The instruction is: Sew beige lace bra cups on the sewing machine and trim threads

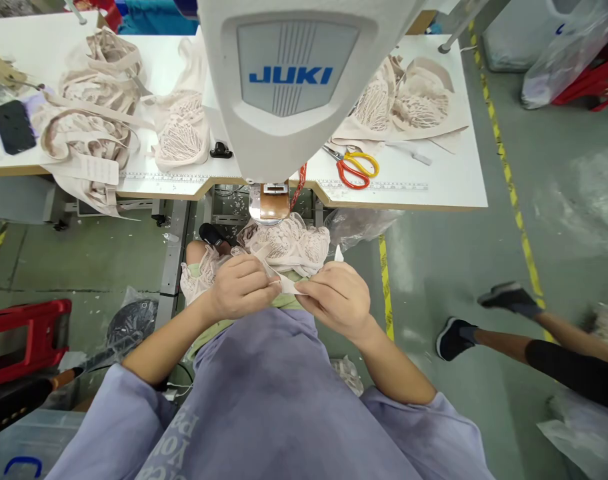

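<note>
My left hand [241, 287] and my right hand [337, 297] are both closed in a pinch on a pale lace garment piece [291, 243] that lies in my lap, just below the head of a white JUKI sewing machine [289, 80]. A thin strap or edge of the fabric [287, 285] runs between my two hands. The machine's foot area [269, 203] hangs right above the lace.
The white table [434, 187] carries piles of lace pieces at the left [97, 100] and right [409, 100], red and yellow scissors [354, 167] and a black phone [14, 125]. Another person's legs and shoes [504, 327] stand at the right. A red crate [24, 337] sits at the left.
</note>
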Demonstrator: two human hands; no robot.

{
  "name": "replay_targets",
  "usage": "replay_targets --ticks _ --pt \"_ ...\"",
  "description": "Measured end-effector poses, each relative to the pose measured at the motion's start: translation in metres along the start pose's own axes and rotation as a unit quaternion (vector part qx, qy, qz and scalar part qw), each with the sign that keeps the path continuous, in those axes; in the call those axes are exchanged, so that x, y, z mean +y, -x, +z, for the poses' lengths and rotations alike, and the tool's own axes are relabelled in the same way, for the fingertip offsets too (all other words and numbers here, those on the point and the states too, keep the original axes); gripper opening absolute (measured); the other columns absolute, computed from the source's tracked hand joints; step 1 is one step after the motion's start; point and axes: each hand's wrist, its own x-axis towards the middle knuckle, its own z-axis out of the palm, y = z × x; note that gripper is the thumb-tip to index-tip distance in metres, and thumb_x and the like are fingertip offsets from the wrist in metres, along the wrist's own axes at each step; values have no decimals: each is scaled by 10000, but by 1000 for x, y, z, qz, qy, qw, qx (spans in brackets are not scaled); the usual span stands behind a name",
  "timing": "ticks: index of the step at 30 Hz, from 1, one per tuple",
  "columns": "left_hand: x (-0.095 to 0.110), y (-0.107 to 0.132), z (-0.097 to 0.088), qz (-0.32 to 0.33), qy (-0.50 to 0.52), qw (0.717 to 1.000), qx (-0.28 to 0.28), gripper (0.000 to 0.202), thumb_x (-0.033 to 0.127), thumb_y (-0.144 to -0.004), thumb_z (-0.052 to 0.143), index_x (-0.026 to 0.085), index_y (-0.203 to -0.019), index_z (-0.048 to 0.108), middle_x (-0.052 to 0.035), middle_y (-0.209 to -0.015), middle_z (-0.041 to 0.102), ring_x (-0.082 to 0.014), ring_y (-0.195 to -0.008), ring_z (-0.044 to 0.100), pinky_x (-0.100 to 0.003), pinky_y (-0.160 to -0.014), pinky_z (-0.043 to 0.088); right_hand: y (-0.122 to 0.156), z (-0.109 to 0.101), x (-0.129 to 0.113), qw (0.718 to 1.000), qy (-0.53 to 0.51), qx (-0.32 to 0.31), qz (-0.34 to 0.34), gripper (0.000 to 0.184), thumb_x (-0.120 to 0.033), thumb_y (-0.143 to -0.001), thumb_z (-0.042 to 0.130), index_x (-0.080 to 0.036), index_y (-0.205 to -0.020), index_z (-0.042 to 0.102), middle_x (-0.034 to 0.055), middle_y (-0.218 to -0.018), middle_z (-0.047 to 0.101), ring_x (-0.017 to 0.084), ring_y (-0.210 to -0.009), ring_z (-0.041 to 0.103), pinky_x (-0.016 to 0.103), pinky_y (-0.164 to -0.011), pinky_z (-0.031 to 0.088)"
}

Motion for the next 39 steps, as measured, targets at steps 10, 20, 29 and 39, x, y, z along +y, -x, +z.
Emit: replay_targets --ticks 10,20,29,39 --pt "0 -1 4 -6 23 1000 10 158 101 -886 670 231 -887 579 61 -602 580 -119 -600 589 -269 -658 531 -2 8 6 1000 -13 6 -8 91 -135 -897 655 -219 -928 642 -24 -656 657 113 -597 542 279 -636 431" --pt "4 -5 2 9 39 999 30 159 74 -850 700 191 -862 594 38 -613 611 -130 -622 594 -277 -664 547 4 12 4 999 -31 22 15 101 -230 -923 649 -226 -822 650 -16 -672 673 108 -612 553 280 -639 419" --pt "6 7 14 -52 85 994 31 106 126 -898 650 219 -918 603 30 -639 611 -142 -647 600 -286 -665 509 4 11 7 997 -69 -12 40 78 -177 -894 655 -220 -832 634 -13 -671 669 123 -607 573 279 -631 430" --pt "62 88 92 -410 159 896 -59 1092 671 -678 799 164 -1523 328 -273 -1578 327 -408 -1494 287 -591 -1220 257 45 -4 -8 775 -275 -6 570 236 -447 -903 615 -221 -944 664 -13 -777 662 138 -594 581 257 -545 435"
